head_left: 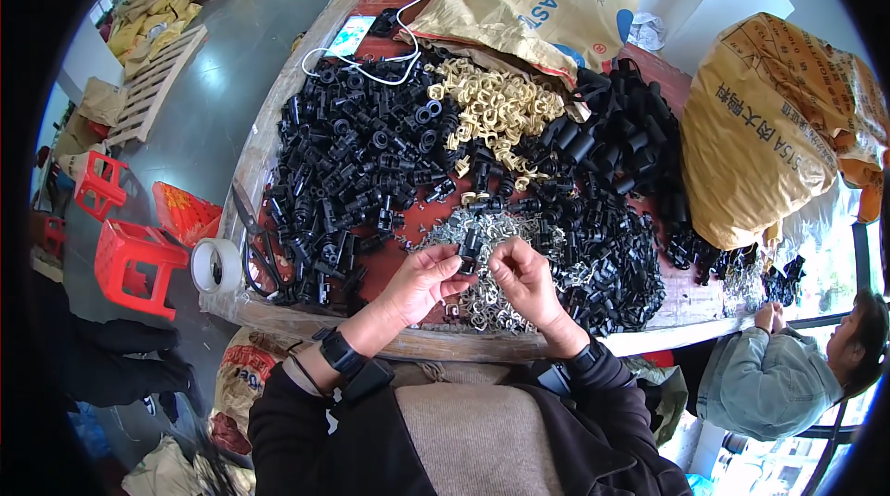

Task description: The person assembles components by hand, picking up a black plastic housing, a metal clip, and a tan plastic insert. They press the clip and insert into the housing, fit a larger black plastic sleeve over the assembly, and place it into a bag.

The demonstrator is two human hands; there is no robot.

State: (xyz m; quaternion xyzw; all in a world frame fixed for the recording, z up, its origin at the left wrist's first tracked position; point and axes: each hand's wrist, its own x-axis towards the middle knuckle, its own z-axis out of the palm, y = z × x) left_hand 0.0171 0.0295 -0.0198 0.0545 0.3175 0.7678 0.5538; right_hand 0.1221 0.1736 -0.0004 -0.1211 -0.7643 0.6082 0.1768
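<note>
Between the thumb and fingers of my left hand (419,285) is a small black plastic fitting (470,251), held upright over the table's near side. Close to its right, my right hand (527,281) is closed in a pinch; whatever the fingertips hold is too small or hidden to make out. Under both hands spreads a heap of small silvery metal pieces (491,309). A large pile of black plastic fittings (357,158) lies to the left, with beige ring-like clips (501,108) behind. More small black parts (612,278) are heaped to the right, below black cylindrical pieces (630,130).
Scissors (261,241) and a white tape roll (215,266) lie at the table's left edge. A white cable (408,42) crosses the back by a large sack (547,5). Another sack (779,130) stands right, near a seated person (774,380). Red stools (139,269) are left.
</note>
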